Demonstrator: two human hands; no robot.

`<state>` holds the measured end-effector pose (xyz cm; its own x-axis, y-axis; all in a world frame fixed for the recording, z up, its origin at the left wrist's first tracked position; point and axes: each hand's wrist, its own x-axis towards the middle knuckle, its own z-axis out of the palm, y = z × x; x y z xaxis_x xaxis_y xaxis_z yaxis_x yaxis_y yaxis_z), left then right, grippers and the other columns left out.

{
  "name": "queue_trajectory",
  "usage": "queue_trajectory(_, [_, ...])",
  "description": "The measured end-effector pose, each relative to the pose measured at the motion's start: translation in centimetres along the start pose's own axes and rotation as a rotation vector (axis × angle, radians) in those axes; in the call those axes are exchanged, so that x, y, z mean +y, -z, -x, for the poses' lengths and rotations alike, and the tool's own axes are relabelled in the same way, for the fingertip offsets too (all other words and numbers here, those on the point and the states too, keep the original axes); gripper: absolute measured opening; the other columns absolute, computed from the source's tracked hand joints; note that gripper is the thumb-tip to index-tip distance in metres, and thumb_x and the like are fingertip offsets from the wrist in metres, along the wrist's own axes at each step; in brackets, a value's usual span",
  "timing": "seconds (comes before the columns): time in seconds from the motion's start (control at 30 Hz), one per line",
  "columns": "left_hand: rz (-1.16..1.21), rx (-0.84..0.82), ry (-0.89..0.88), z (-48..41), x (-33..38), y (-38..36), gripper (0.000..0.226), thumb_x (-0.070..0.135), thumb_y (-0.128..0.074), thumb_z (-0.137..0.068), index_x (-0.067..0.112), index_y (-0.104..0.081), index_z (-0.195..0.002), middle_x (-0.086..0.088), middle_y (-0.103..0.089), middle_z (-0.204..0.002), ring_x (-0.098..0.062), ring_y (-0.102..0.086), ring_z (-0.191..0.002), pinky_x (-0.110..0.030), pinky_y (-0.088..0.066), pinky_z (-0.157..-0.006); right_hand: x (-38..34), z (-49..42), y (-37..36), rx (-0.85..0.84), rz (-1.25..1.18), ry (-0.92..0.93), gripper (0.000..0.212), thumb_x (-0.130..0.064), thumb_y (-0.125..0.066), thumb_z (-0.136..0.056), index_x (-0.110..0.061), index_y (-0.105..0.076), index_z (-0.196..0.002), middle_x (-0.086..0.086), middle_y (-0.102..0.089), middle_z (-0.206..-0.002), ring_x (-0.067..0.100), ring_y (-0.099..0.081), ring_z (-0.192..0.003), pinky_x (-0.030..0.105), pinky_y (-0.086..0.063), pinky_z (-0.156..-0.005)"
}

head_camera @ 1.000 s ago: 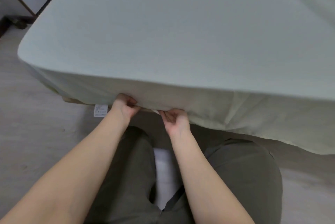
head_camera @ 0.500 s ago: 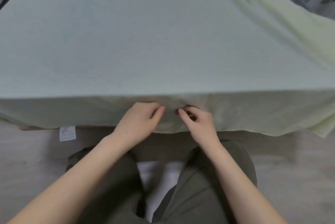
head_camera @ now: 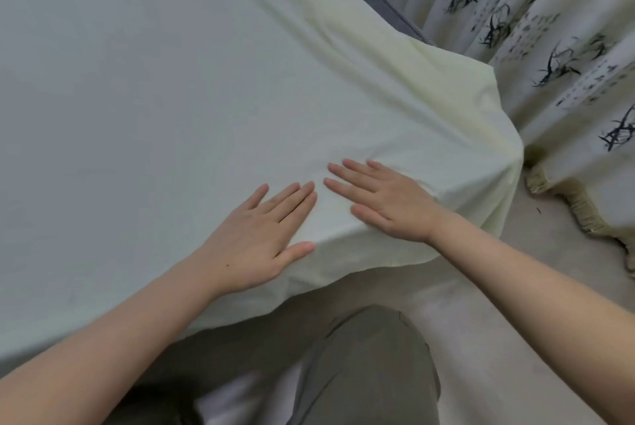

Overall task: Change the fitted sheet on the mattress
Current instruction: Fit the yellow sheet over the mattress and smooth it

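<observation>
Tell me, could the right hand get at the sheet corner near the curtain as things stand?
Probably yes. The right hand lies flat on the sheet, holding nothing, and only bare sheet lies between it and the corner; the curtain hangs beyond.

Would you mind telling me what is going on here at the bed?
A person is putting a pale fitted sheet on a mattress. The left hand and right hand both lie flat, fingers straight, on the sheet near the closest edge. Folds run toward the right corner, and grey mattress shows bare at the far side.

Both hands, left (head_camera: 256,235) and right (head_camera: 388,203), press flat on the sheet (head_camera: 171,81).
</observation>
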<state>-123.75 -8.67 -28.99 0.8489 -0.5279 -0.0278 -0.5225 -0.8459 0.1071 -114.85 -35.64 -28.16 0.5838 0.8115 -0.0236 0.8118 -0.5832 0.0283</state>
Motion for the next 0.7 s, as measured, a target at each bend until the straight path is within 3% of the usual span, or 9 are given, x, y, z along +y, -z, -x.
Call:
queue_trajectory(0.23, [0.037, -0.072, 0.025, -4.9, 1.3, 0.7, 0.078, 0.064, -0.011, -0.097, 0.014, 0.002, -0.155, 0.001, 0.004, -0.163, -0.010, 0.005, -0.149, -0.039, -0.006, -0.122, 0.4, 0.2, -1.4, 0.128, -0.065, -0.031, 0.056, -0.040, -0.030, -0.101, -0.010, -0.038, -0.148, 0.004, -0.035, -0.155, 0.020, -0.034, -0.143, 0.043, -0.032, -0.114])
queue_trajectory(0.5, [0.062, -0.170, 0.033, -4.8, 1.2, 1.2, 0.070, 0.049, -0.020, -0.099, 0.010, -0.006, -0.155, -0.005, -0.002, -0.163, -0.018, -0.007, -0.150, -0.042, -0.011, -0.120, 0.5, 0.0, 0.4, -0.027, -0.180, -0.053, 0.057, -0.043, -0.030, -0.101, -0.016, -0.030, -0.152, -0.002, -0.027, -0.159, 0.015, -0.026, -0.146, 0.039, -0.023, -0.118])
queue_trajectory(0.7, [0.080, -0.204, 0.053, -4.5, 1.1, 1.3, 0.065, 0.042, -0.021, -0.100, 0.008, -0.012, -0.154, -0.007, -0.008, -0.162, -0.021, -0.012, -0.149, -0.042, -0.011, -0.120, 5.9, 0.5, 1.1, -0.100, -0.207, -0.093, 0.053, -0.044, -0.028, -0.102, -0.034, -0.022, -0.153, -0.008, -0.016, -0.162, 0.013, -0.018, -0.148, 0.036, -0.016, -0.119])
